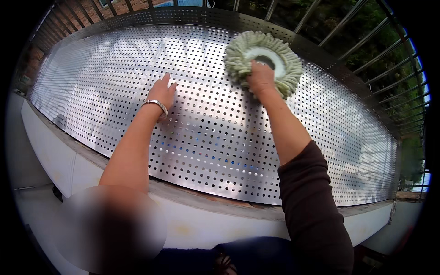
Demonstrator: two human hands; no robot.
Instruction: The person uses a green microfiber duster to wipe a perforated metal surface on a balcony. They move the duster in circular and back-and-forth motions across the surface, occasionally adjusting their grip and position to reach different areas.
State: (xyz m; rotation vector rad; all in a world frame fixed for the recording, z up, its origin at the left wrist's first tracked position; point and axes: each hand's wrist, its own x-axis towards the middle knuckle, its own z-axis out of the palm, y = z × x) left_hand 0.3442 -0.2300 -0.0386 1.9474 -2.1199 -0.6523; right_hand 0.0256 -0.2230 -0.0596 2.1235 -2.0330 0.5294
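My right hand grips a round mop head by the white plastic ring at its centre. Thick pale-green strands fan out around that ring. The mop head rests towards the far side of a shiny perforated metal sheet. To the left, my left hand is over the sheet with its fingers apart and nothing in them; whether it touches the metal is hard to tell. A silver bangle circles my left wrist.
Metal railing bars rise beyond a perforated upright edge at the back and right. Nearest my body runs a white ledge with a rough, worn top edge. Coloured things show faintly through the holes. Greenery stands outside the railing.
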